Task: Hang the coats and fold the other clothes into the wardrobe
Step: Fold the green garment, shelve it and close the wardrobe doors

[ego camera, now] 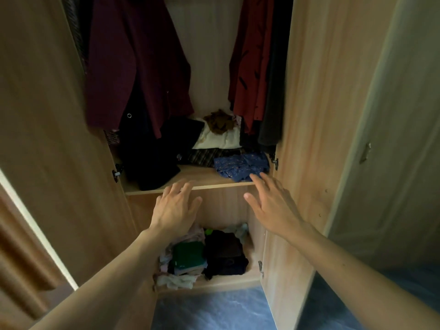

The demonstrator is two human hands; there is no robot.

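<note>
The blue cloth point(241, 166) on the wardrobe shelf point(202, 177) looks soft, light and limp, so I would pinch it by its near edge or scoop it from underneath. It lies at twelve o'clock from the right hand point(273, 206), whose fingertips are just beside it. Both hands are spread and empty, the left hand point(175, 208) over the shelf's front lip at nine o'clock from the right.

Both hands point(175, 209) point(273, 201) empty nr wardrobe shelf point(197, 178)
</note>
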